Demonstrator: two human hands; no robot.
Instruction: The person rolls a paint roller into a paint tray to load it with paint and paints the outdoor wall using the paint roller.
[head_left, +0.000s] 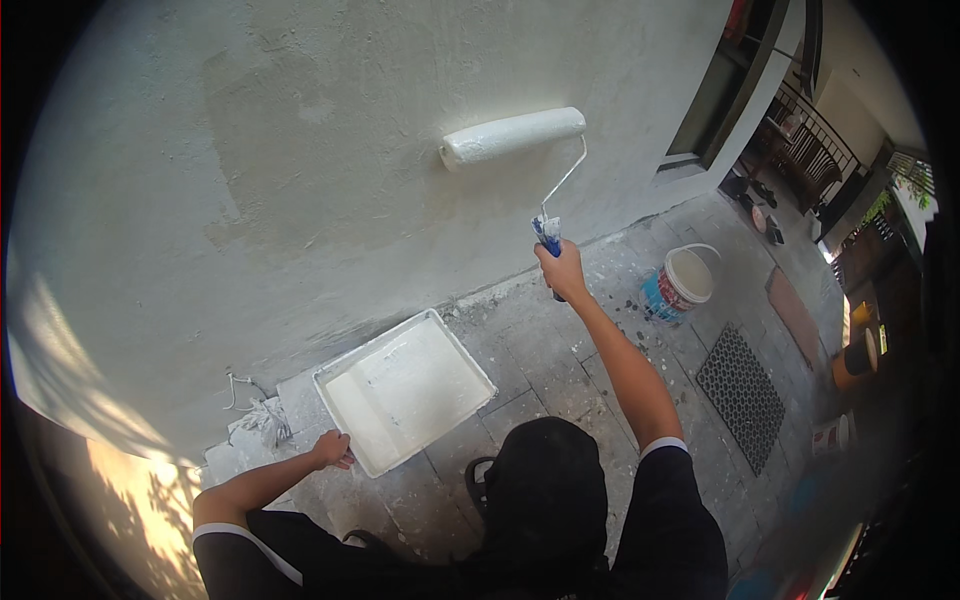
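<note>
My right hand (562, 270) is closed around the blue handle of a paint roller (514, 137). The roller's long sleeve is coated in white paint and lies against, or just off, the grey plastered wall (337, 150); the contact cannot be made out. Below the wall, a rectangular paint tray (406, 394) with white paint in it rests on the tiled floor. My left hand (332, 449) is at the tray's lower left edge, fingers bent; whether it grips the rim is unclear. Darker, uneven patches show on the wall left of the roller.
A paint bucket (679, 285) with a white handle stands right of my right hand. Beyond it lie a dark perforated mat (741, 397) and a reddish mat (793, 317). A greyish rag (265, 421) lies by the wall's foot. A window (716, 90) and a wooden bench (806, 161) are at upper right.
</note>
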